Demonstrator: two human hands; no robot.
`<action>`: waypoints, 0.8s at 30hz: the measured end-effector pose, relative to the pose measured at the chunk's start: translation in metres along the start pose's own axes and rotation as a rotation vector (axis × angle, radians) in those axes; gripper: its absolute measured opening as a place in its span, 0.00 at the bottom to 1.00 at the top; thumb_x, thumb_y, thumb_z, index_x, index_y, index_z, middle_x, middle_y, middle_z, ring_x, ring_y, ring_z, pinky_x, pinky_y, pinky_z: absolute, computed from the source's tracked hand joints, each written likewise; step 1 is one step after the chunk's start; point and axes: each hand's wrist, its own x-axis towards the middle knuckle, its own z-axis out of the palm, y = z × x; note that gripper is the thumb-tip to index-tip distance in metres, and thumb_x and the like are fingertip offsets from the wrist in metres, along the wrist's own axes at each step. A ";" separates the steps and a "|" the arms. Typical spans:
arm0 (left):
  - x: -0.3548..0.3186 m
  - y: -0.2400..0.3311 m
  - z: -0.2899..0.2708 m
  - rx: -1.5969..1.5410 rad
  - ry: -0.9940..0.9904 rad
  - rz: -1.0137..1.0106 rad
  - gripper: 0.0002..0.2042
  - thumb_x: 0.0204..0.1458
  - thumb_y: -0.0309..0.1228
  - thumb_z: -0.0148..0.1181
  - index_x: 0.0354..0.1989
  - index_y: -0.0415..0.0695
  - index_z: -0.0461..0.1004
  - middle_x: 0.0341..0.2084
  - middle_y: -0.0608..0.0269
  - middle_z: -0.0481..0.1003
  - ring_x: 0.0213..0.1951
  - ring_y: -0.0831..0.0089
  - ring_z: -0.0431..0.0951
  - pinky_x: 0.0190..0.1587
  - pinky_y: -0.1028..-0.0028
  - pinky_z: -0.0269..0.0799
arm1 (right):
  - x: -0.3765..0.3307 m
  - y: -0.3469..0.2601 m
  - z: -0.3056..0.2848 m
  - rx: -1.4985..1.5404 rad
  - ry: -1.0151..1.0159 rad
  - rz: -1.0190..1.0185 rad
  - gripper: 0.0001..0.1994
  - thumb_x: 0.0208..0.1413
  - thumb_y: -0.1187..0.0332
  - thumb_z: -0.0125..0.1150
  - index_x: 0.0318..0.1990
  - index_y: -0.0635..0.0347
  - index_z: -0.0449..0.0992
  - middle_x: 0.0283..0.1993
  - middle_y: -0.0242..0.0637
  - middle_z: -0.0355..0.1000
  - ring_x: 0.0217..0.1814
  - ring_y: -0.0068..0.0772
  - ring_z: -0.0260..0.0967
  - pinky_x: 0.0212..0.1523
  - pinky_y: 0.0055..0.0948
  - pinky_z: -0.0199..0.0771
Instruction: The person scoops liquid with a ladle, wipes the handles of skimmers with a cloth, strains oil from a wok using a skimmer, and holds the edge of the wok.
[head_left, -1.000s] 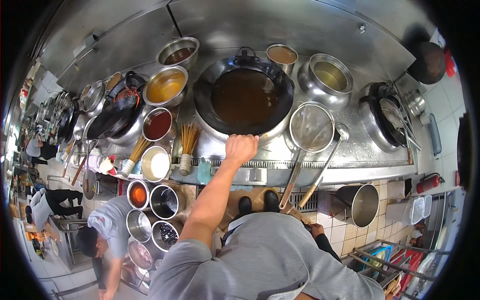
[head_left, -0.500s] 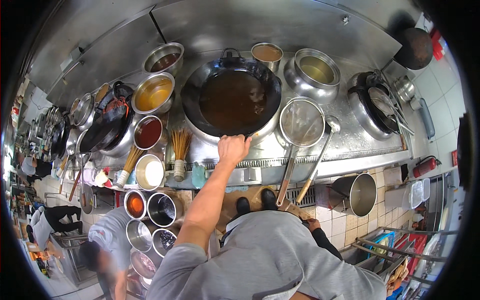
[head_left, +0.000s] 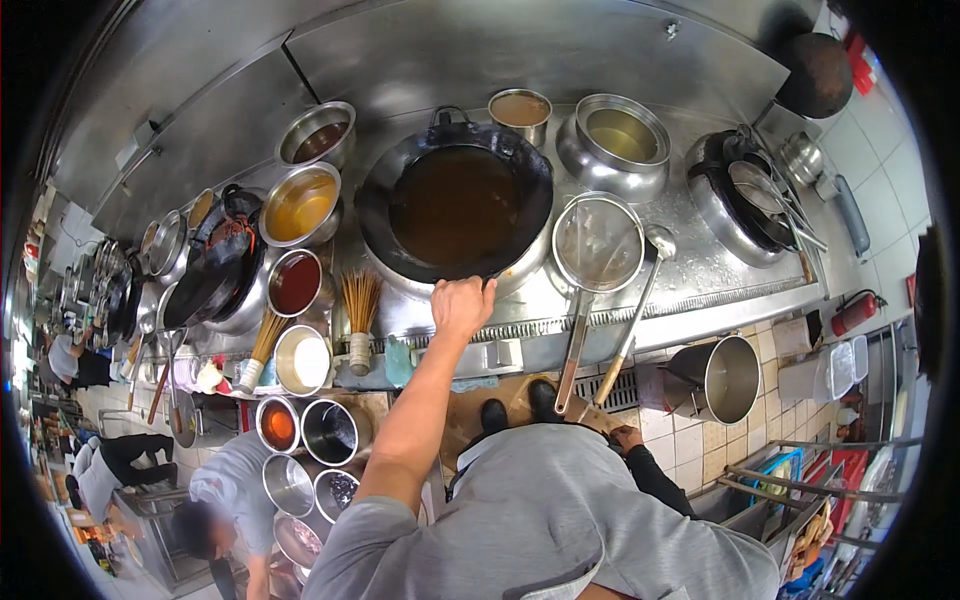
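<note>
Left hand (head_left: pixel 462 305) is up on the near rim of the big black wok (head_left: pixel 455 205), fingers curled over the edge and gripping it, arm stretched straight out from the grey-shirted shoulder. The wok sits in the middle of the steel range (head_left: pixel 700 270), dead ahead of the person, with a pool of dark brown liquid in it and a loop handle on its far side. Right hand (head_left: pixel 627 438) is down low by the right hip, well apart from the wok, and whether its fingers are open or closed I cannot tell from here. Just right of the wok lies a round mesh strainer (head_left: pixel 598 243) on the range, long handle pointing back toward the person, and a steel ladle (head_left: pixel 645 285) rests beside it, handles nearly parallel. Behind the wok stand a small pot of brown sauce (head_left: pixel 520 110) and a wide steel pot of pale oil (head_left: pixel 622 137). To the left, a bowl of orange-yellow liquid (head_left: pixel 300 203), a bowl of dark red sauce (head_left: pixel 296 283), and a bamboo brush (head_left: pixel 360 320) standing upright near the front edge. Another person (head_left: pixel 225 505) in grey bends over at lower left.
</note>
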 end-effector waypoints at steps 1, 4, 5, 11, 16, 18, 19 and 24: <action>0.000 0.002 0.001 0.012 -0.012 -0.011 0.20 0.55 0.45 0.60 0.17 0.43 0.75 0.16 0.51 0.77 0.22 0.52 0.78 0.36 0.57 0.72 | -0.004 -0.001 -0.002 -0.149 0.020 -0.105 0.12 0.51 0.66 0.58 0.41 0.54 0.85 0.46 0.42 0.80 0.50 0.42 0.77 0.54 0.32 0.76; 0.002 0.008 0.003 0.034 -0.034 -0.034 0.20 0.56 0.45 0.59 0.18 0.43 0.76 0.17 0.51 0.77 0.22 0.52 0.78 0.36 0.57 0.72 | -0.008 -0.001 -0.003 -0.104 0.012 -0.072 0.12 0.51 0.67 0.58 0.40 0.55 0.85 0.46 0.43 0.80 0.50 0.43 0.77 0.54 0.33 0.76; 0.003 0.010 0.004 0.032 -0.033 -0.031 0.20 0.56 0.45 0.59 0.18 0.43 0.76 0.17 0.51 0.77 0.22 0.52 0.78 0.36 0.57 0.72 | -0.008 0.000 -0.004 0.090 -0.018 0.062 0.12 0.51 0.68 0.58 0.40 0.56 0.85 0.47 0.43 0.80 0.49 0.43 0.77 0.54 0.34 0.76; 0.006 0.014 0.004 0.038 -0.045 -0.042 0.20 0.57 0.46 0.58 0.19 0.43 0.77 0.17 0.50 0.77 0.22 0.52 0.78 0.38 0.57 0.73 | -0.014 0.033 0.010 0.014 0.087 0.019 0.12 0.51 0.73 0.59 0.43 0.58 0.84 0.47 0.41 0.80 0.50 0.36 0.77 0.54 0.27 0.76; 0.004 0.016 0.002 0.039 -0.041 -0.048 0.21 0.59 0.45 0.54 0.19 0.43 0.77 0.18 0.49 0.78 0.23 0.51 0.79 0.38 0.55 0.72 | -0.016 0.011 0.007 0.093 0.066 0.054 0.10 0.55 0.73 0.56 0.41 0.64 0.83 0.43 0.42 0.81 0.46 0.36 0.79 0.51 0.29 0.77; 0.005 0.014 0.004 0.029 -0.045 -0.047 0.21 0.59 0.44 0.53 0.19 0.43 0.77 0.18 0.49 0.78 0.24 0.51 0.79 0.38 0.55 0.72 | -0.014 0.016 0.007 0.043 0.078 -0.009 0.11 0.56 0.74 0.55 0.40 0.66 0.83 0.41 0.43 0.81 0.45 0.37 0.79 0.50 0.30 0.77; 0.005 0.014 0.004 0.020 -0.050 -0.044 0.21 0.59 0.43 0.52 0.19 0.43 0.77 0.18 0.49 0.78 0.24 0.50 0.79 0.38 0.54 0.72 | -0.012 0.019 0.007 0.008 0.100 -0.072 0.11 0.57 0.73 0.55 0.40 0.67 0.83 0.40 0.43 0.81 0.43 0.36 0.79 0.49 0.30 0.77; 0.004 0.013 0.001 0.011 -0.053 -0.032 0.18 0.58 0.40 0.52 0.20 0.42 0.77 0.19 0.48 0.78 0.24 0.50 0.79 0.38 0.54 0.72 | 0.003 0.023 0.009 0.287 0.072 0.139 0.11 0.57 0.72 0.55 0.40 0.67 0.83 0.40 0.44 0.82 0.42 0.35 0.79 0.48 0.30 0.77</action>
